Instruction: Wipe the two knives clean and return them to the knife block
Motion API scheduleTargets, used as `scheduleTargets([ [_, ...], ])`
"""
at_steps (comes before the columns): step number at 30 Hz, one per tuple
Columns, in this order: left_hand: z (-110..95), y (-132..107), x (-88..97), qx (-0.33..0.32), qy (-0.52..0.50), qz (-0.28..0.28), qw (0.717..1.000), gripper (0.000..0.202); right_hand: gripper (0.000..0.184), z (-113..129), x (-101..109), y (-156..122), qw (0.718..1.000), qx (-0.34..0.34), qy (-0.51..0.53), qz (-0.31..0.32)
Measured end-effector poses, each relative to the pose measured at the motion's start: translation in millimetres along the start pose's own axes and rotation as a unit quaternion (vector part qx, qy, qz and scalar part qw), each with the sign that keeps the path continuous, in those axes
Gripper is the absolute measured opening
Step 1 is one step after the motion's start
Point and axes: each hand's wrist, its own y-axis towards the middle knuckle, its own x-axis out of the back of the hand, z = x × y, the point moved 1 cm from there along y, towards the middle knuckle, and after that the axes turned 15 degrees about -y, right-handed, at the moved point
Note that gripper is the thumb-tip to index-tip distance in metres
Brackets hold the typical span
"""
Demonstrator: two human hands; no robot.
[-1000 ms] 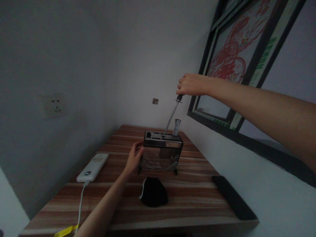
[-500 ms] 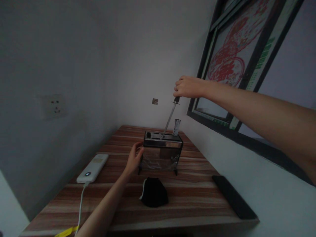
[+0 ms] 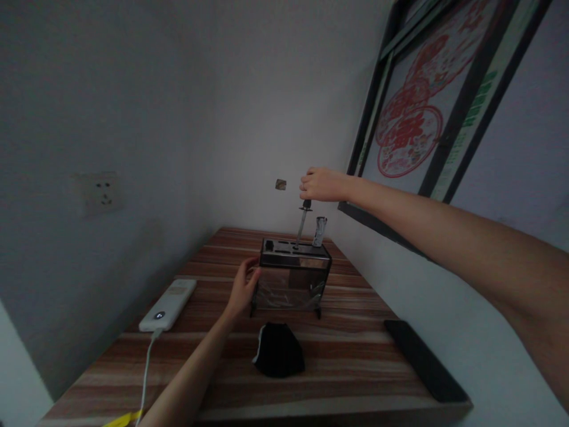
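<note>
My right hand (image 3: pixel 323 184) is closed round the dark handle of a sharpening steel (image 3: pixel 302 225). The steel's round rod slants down into a hole in the top of a knife block (image 3: pixel 295 261). That block has a slotted dark top, see-through sides and small feet. My left hand (image 3: pixel 245 286) grips the block's left edge, thumb in front and fingers partly hidden behind. A grey-and-white upright piece (image 3: pixel 319 232), its kind unclear, sticks out of the top at the right end.
A black cloth-like item (image 3: pixel 278 351) lies in front of the block on the striped wooden table (image 3: pixel 347 367). To the left is a white power bank (image 3: pixel 169 305) with a cable (image 3: pixel 146 373). A black phone (image 3: pixel 424 359) rests near the right edge, by the wall.
My right hand has moved down and slightly left, pushing the sharpening steel deeper into the block. The left hand stays on the block's left edge.
</note>
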Motion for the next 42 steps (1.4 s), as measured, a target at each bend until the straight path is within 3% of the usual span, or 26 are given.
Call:
scheduleTargets([
  [16,3,-1,0.6,-0.005,0.003,-0.003,1.0,0.034,0.013,64,-13,25,0.998,0.031,0.055,-0.009],
  [26,0,0,0.1,-0.015,0.014,-0.002,1.0,0.034,0.014,91,-10,29,0.996,0.048,0.078,-0.018],
  [42,-2,-1,-1.3,-0.021,0.021,-0.006,1.0,0.033,0.012,105,-9,27,0.994,0.041,0.098,-0.033],
])
